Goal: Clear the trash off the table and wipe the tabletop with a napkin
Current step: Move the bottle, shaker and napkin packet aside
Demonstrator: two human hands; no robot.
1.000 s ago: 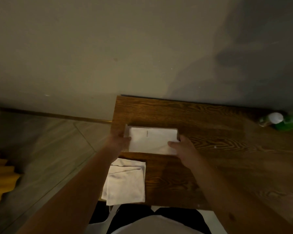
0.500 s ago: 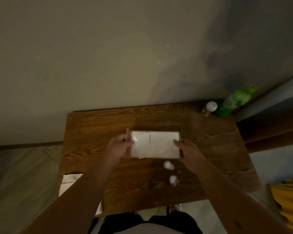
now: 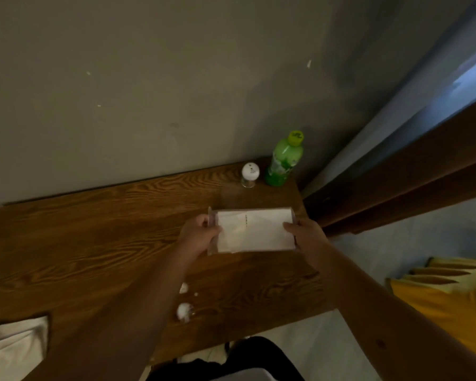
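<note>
Your left hand (image 3: pixel 201 235) and right hand (image 3: pixel 305 235) hold the napkin pack (image 3: pixel 254 229) over the counter (image 3: pixel 94 229), fingers clamped on its ends, likely to draw a napkin.

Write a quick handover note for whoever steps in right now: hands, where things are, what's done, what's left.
Left hand and right hand: each has a grip on one end of the napkin holder, held over the right side of the wooden table.
Two crumpled paper balls lie near the front edge; a white cloth hangs at the front left.
Green bottle and small white-capped jar stand at the back right corner.
Done: nothing visibly cleared.
Left: remove the balls, then pull a napkin and wipe the tabletop.
</note>
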